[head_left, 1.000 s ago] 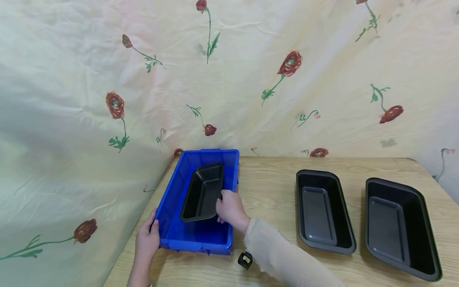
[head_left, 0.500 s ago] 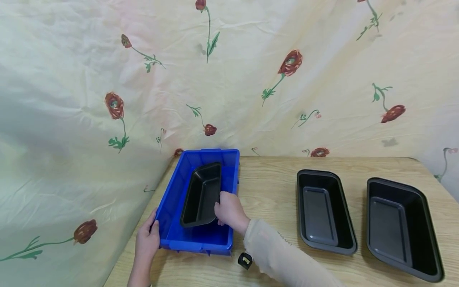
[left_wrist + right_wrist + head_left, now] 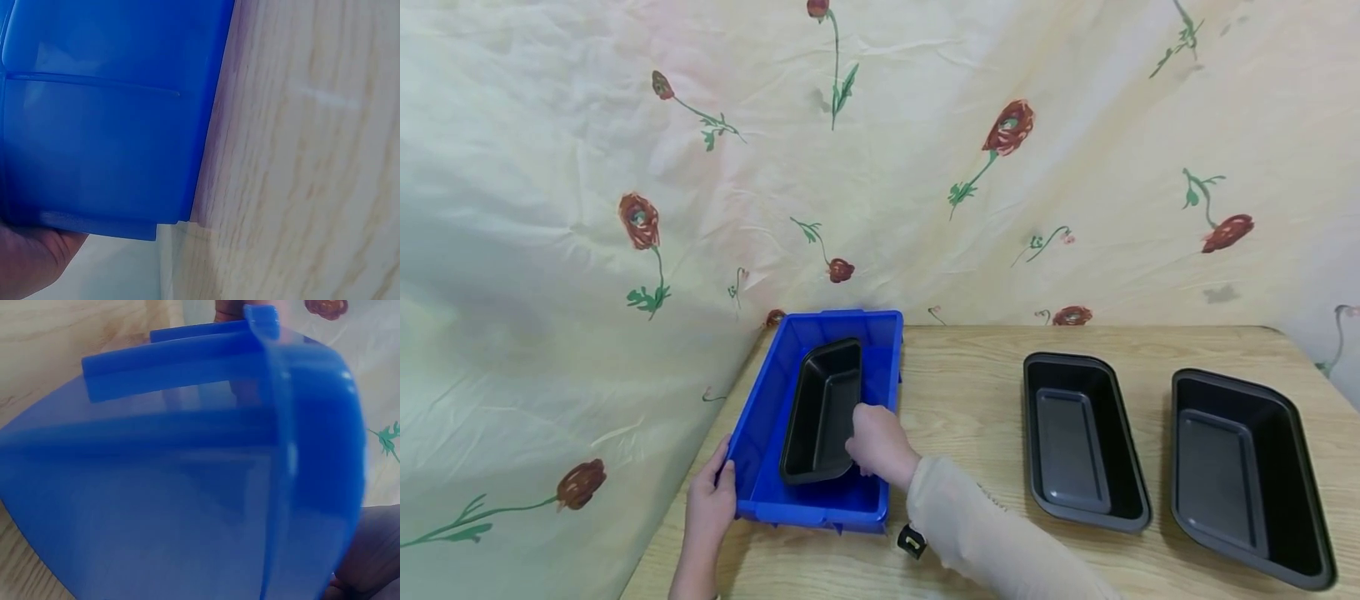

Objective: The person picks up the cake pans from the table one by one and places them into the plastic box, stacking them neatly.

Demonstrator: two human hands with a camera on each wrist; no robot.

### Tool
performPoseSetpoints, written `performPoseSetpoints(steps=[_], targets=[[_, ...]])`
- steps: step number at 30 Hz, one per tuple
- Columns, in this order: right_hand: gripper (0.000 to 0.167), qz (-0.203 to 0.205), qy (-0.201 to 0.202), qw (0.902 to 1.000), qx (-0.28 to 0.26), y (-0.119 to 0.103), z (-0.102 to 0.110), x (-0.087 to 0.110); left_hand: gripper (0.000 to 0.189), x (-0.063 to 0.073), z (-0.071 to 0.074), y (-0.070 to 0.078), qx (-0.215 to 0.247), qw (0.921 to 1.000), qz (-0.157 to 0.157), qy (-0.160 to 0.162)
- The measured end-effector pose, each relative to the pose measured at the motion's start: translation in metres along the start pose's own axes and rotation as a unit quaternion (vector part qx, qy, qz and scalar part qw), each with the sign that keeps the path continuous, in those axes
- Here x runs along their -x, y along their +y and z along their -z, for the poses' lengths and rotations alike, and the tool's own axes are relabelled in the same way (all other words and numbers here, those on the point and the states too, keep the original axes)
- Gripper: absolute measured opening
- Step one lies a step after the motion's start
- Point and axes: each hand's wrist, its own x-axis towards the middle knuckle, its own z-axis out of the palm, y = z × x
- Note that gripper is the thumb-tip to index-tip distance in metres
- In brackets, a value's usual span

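Note:
In the head view, a dark loaf pan (image 3: 820, 417) is inside a blue plastic bin (image 3: 880, 329) on the table's left side. My right hand (image 3: 882, 446) reaches over the bin's right wall and grips the pan's right rim; its fingertips are hidden. My left hand (image 3: 710, 497) holds the bin's left rim near the front corner. The left wrist view has the bin's outer wall (image 3: 106, 150) filling one side, with part of my left hand (image 3: 37, 262) under its edge. In the right wrist view, the bin's corner (image 3: 187, 500) blocks the pan, and my right hand (image 3: 369, 556) shows only partly.
Two more dark loaf pans stand on the right of the wooden table (image 3: 958, 400): a nearer-centre pan (image 3: 1075, 450) and a far-right pan (image 3: 1232, 483). A floral curtain (image 3: 880, 167) hangs behind and left. A small black device (image 3: 912, 542) sits below my right wrist.
My right hand has shifted slightly left and down, and the loaf pan's near end has moved toward the bin's front. The left hand keeps its hold on the bin.

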Motion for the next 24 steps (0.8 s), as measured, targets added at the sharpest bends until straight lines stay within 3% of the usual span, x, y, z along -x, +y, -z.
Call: performPoseSetpoints(steps=[6, 11, 15, 18, 24], targets=[[0.007, 0.034, 0.037, 0.995, 0.087, -0.003, -0.004, 0.002, 0.047, 0.0, -0.001, -0.001, 0.0, 1.0, -0.005, 0.002], [0.038, 0.052, 0.076, 0.981, 0.171, -0.003, -0.012, 0.001, 0.047, 0.001, -0.001, -0.002, 0.004, 1.0, 0.004, -0.002], [0.039, 0.067, 0.085, 0.9715, 0.211, -0.003, -0.016, 0.003, 0.048, 0.001, -0.002, -0.001, 0.006, 0.9999, 0.007, -0.004], [0.039, 0.082, 0.098, 0.967, 0.22, -0.003, -0.016, 0.006, 0.048, 0.001, -0.002, 0.0, 0.008, 0.9999, 0.01, -0.005], [0.026, 0.111, 0.126, 0.9707, 0.172, 0.0, -0.009, 0.016, 0.047, 0.002, -0.003, 0.0, 0.0, 1.0, 0.002, 0.007]])
